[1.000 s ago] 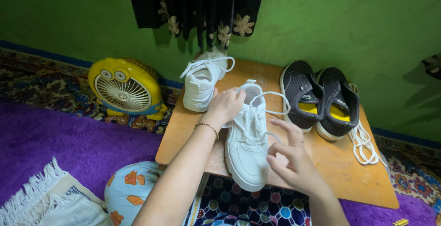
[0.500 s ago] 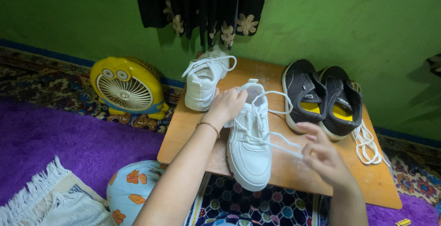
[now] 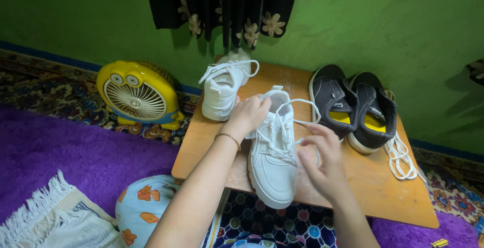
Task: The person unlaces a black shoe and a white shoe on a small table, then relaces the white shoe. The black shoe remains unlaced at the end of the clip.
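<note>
While laced, white sneaker [image 3: 275, 170] gripped.

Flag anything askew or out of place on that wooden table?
Mostly tidy. The loose white laces lie in a heap by the dark shoes, partly over the table edge. The rear white sneaker sits apart from the one both hands work on.

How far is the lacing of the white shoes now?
Done: the far white shoe already carries a lace. In hand: the left hand steadies the near white shoe, laced over its lower part, while the right hand pulls its lace. Left: its top eyelets, and a loose white lace beside the dark shoes.
</note>
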